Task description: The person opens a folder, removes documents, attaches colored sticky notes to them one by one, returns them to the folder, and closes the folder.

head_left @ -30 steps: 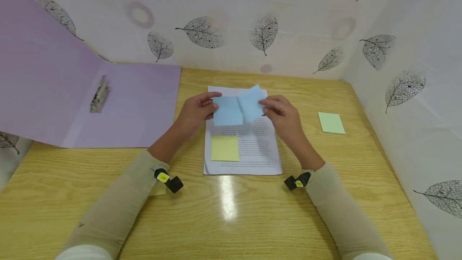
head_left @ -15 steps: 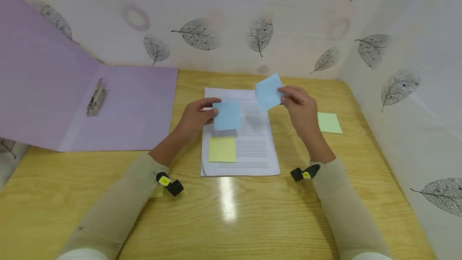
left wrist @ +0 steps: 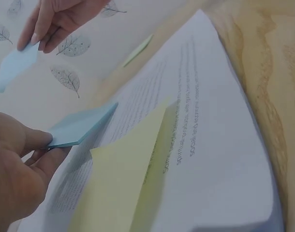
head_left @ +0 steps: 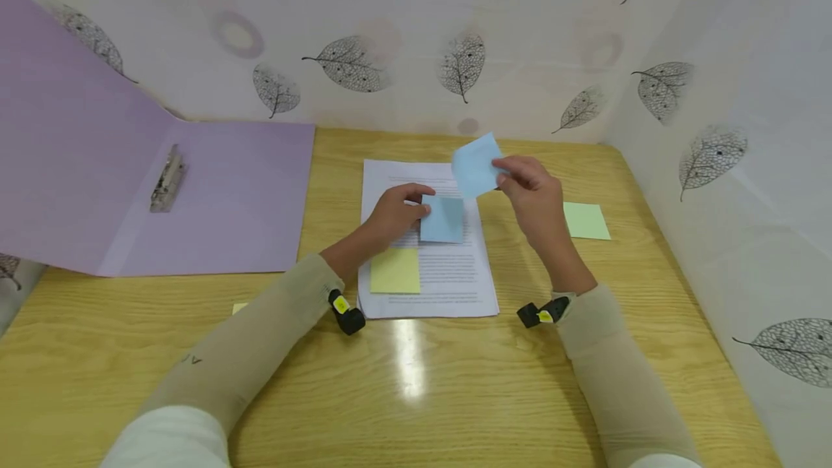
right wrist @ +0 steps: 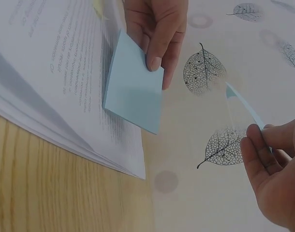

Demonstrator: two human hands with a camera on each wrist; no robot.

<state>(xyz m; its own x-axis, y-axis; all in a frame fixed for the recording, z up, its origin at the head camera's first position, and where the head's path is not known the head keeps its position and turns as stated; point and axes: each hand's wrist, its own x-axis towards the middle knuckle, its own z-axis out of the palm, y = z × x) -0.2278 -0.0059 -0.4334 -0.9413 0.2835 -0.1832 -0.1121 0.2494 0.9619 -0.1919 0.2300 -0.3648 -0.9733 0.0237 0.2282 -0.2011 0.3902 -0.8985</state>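
My left hand [head_left: 398,214] pinches a blue sticky note pad [head_left: 443,220] by its left edge, over the printed sheets [head_left: 455,287]. In the right wrist view the pad [right wrist: 135,87] shows a thickness of several leaves. My right hand [head_left: 536,193] holds a single blue sticky note [head_left: 477,166] by its right edge, raised and tilted above the top right of the sheets. Seen from the right wrist, this note [right wrist: 246,106] is thin and nearly edge-on. A yellow sticky note [head_left: 394,271] is on the lower left of the top sheet, its free edge lifted in the left wrist view.
A green sticky note pad [head_left: 587,221] lies on the wooden table [head_left: 416,410] to the right. At the left stands an open purple folder [head_left: 240,201] with a metal clip [head_left: 167,178]. Part of a yellow piece [head_left: 239,307] shows beside my left sleeve. A leaf-patterned cloth [head_left: 390,6] rises behind.
The blue note has come off the pad and moved up and right with my right hand. My left hand has since carried the pad rightward over the sheets.
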